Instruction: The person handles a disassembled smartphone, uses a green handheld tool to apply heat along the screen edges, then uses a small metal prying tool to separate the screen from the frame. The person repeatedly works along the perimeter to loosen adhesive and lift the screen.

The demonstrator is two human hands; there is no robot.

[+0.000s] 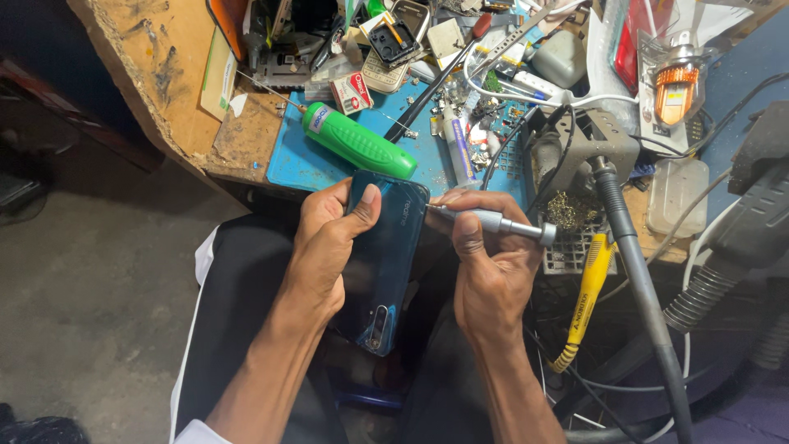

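Note:
My left hand (325, 247) grips a dark teal smartphone (386, 263) held back side up over my lap, thumb lying across its upper back. Its camera strip sits near the lower end. My right hand (486, 263) pinches a small silver precision screwdriver (493, 220), whose tip touches the phone's upper right edge. Both hands hover just in front of the workbench edge.
A blue work mat (300, 160) on the wooden bench (164, 74) carries a green-handled screwdriver (359, 142), a white tube (457, 144), loose screws and phone parts. A grey tool stand (596, 140) and hose (637, 271) are at right, with a yellow-handled tool (585, 300) hanging below.

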